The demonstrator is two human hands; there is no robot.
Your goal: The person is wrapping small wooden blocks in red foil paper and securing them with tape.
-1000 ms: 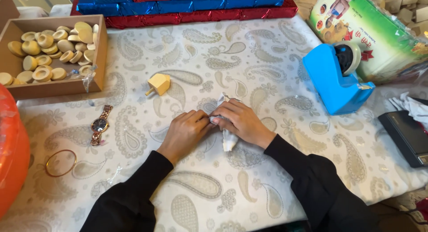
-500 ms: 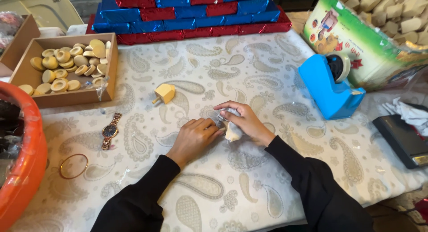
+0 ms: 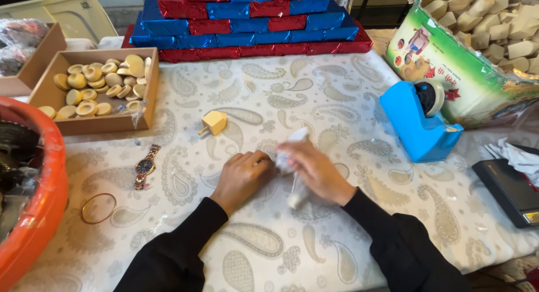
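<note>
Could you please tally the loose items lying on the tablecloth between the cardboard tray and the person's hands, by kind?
Wooden spinning top: 1
Wristwatch: 1
Bangle: 1
Total: 3
The left hand and right hand are both on a blurred white wrapped piece, not counted here.

The tablecloth (image 3: 348, 84) is cream with a pale grey-beige paisley pattern. On it, the tape holder (image 3: 418, 123) is bright blue. Behind the tape holder, the bag (image 3: 466, 78) is green with coloured pictures. Far left of the tape holder, a cardboard-brown box (image 3: 92, 123) holds pale tan wooden discs (image 3: 95, 90). The stacked packets (image 3: 247, 17) at the back are shiny red and blue. The tub (image 3: 42, 213) is orange. Both sleeves (image 3: 179, 252) are black.
</note>
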